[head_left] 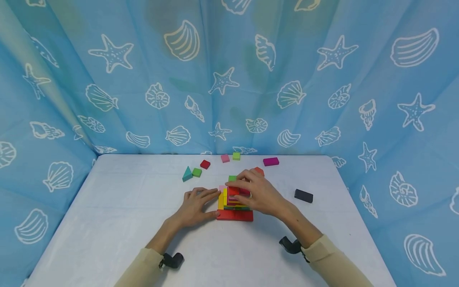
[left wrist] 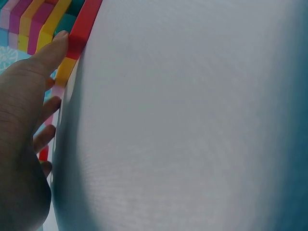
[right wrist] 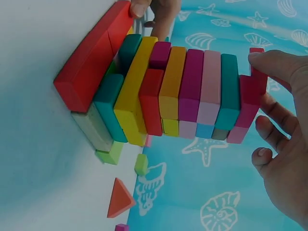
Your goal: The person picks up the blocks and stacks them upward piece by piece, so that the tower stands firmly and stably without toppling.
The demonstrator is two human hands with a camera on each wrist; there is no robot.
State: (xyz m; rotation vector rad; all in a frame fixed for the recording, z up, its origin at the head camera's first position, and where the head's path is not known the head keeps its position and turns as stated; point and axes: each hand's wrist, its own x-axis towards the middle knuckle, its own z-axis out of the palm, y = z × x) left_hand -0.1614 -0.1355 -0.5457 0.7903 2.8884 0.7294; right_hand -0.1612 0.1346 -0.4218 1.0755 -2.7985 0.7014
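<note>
A tower of coloured wooden blocks (right wrist: 190, 86) stands on the table, its layers teal, yellow, red, orange, purple and pink. Two red blocks (head_left: 234, 215) lie along its near bottom side. At the top, my right hand (head_left: 263, 193) pinches a small red block (right wrist: 260, 81) between thumb and fingers, against a crimson block (right wrist: 249, 96). My left hand (head_left: 195, 207) is low at the tower's left side, fingers spread. Its thumb (left wrist: 58, 44) touches the end of the red bottom blocks. The other left fingertips are near the orange block (head_left: 220, 201); whether they touch cannot be told.
Behind the tower lie loose blocks: a teal triangle (head_left: 187, 174), a green block (head_left: 197, 172), a red one (head_left: 205, 164), a pink one (head_left: 225, 158), a light green one (head_left: 236, 156) and a magenta one (head_left: 270, 161). A black block (head_left: 303, 195) lies right. A blue curtain (head_left: 222, 103) hangs behind.
</note>
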